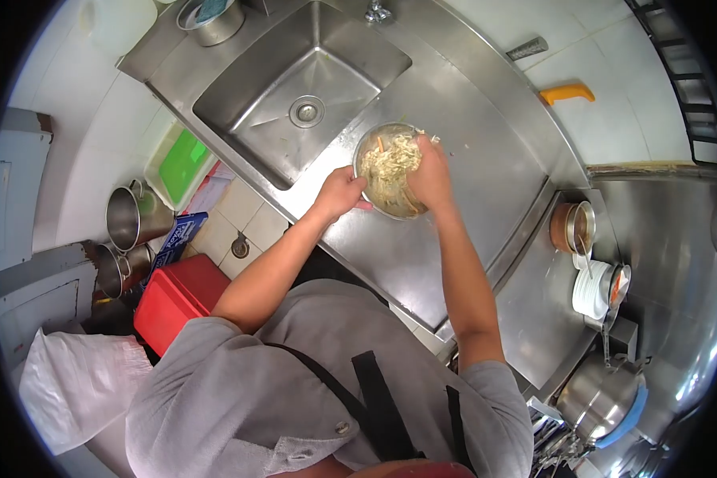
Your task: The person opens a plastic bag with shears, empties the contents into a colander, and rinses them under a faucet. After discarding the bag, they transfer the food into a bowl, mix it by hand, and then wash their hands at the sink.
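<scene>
A round metal bowl (pixel 361 151) stands on the steel counter just right of the sink. Inside it lies a pale, shredded food mix (pixel 392 163) with a small orange piece near the far side. My left hand (pixel 342 193) grips the bowl's left rim, thumb and fingers closed on it. At the bowl's right side, my right hand (pixel 432 175) is curled in over the food. Its fingertips are partly hidden, so what they hold cannot be made out. Bits of the mix show beside its knuckles.
The steel sink (pixel 255 127) lies left of the bowl, under a faucet (pixel 378 12). An orange-handled tool (pixel 567 93) is by the back wall. Stacked white plates (pixel 589 293) and pots stand to the right. A red bin (pixel 179 299) and metal pots (pixel 127 219) are at lower left.
</scene>
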### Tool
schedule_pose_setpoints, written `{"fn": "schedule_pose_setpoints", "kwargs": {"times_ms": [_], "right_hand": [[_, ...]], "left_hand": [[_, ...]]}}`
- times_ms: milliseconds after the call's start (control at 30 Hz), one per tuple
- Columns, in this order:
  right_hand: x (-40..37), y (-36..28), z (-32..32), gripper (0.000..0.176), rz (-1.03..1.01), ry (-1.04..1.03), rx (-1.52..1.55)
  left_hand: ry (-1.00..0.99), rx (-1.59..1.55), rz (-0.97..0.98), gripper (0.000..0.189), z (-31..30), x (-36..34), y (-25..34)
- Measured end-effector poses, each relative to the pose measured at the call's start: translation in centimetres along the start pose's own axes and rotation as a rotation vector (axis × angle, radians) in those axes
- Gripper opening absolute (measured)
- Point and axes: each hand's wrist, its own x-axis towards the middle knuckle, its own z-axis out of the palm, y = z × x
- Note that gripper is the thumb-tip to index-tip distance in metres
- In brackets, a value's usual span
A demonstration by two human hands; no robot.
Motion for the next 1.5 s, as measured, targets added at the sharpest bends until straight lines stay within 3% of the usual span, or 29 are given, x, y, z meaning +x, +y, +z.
{"fn": "schedule_pose_setpoints", "kwargs": {"times_ms": [67,133,267,333,367,433,467,533,733,833,967,1100,1167,1200,1267,1300,1333,1400,1467,1500], "right_hand": [[0.6,0.8,-1.5,0.049,-0.007,-0.083,0.151],[1.2,1.8,-2.6,0.056,0.076,-0.376,0.484],[0.3,3.5,3.3,0.063,0.282,-0.347,0.435],[-0.3,3.3,7.5,0.067,0.549,-0.232,0.859],[-0.5,2.2,6.8,0.067,0.552,-0.224,0.854],[-0.5,0.4,5.2,0.069,0.614,-0.198,1.126],[-0.2,0.7,5.0,0.069,0.628,-0.185,1.119],[0.2,1.9,3.9,0.061,0.491,-0.072,0.685],[1.6,-5.7,-1.8,0.05,0.516,0.07,0.407],[1.4,-6.7,-2.6,0.047,0.481,0.099,0.449],[2.1,-8.8,-1.6,0.048,0.67,0.137,0.21],[2.1,-9.8,1.2,0.046,0.836,0.216,0.209],[1.2,-9.6,4.0,0.042,0.775,0.187,0.001],[0.4,-9.5,4.4,0.042,0.796,0.209,0.013],[-1.8,-9.6,4.2,0.042,0.571,0.12,0.174],[-2.6,-9.5,3.7,0.042,0.621,0.145,0.394],[-3.4,-9.5,3.5,0.042,0.629,0.161,0.399],[-4.6,-9.4,3.7,0.046,0.982,0.303,0.358],[-6.4,-7.1,8.3,0.049,1.026,0.379,0.441],[-6.4,-7.0,10.1,0.054,1.017,0.479,0.33]], "left_hand": [[-0.021,0.014,0.018,0.02,-0.1,0.2,0.5],[-0.029,0.033,0.016,0.02,-0.4,0.5,0.5],[-0.089,-0.028,0.013,0.023,-0.4,1.1,-0.5],[-0.088,0.003,0.01,0.023,-0.2,0.7,0.3],[-0.092,-0.035,-0.006,0.023,-0.4,0.7,0.5],[-0.113,-0.066,-0.012,0.022,-1.1,1.4,0.8],[-0.13,-0.068,-0.02,0.022,-1.6,2.0,0.7],[-0.187,0.059,0.094,0.021,-2.6,3.4,0.7],[-0.309,0.127,0.044,0.021,-5.0,6.9,2.0],[-0.464,0.203,-0.012,0.025,-6.0,8.3,3.2],[-0.527,0.258,0.029,0.021,-6.7,8.7,4.2],[-0.611,0.229,-0.043,0.02,-7.7,8.7,5.7],[-0.621,0.313,-0.084,0.017,-8.5,8.6,6.4],[-0.641,0.339,-0.085,0.017,-8.5,8.7,6.5],[-0.657,0.324,-0.094,0.018,-8.7,8.7,6.3],[-0.669,0.338,-0.093,0.018,-8.5,8.7,6.1],[-0.694,0.321,-0.116,0.019,-8.3,8.6,5.8],[-0.724,0.314,-0.142,0.021,-7.7,8.4,4.7],[-0.887,0.381,-0.181,0.026,-6.9,8.1,2.6],[-0.886,0.439,-0.202,0.026,-6.3,7.5,1.6]]}}
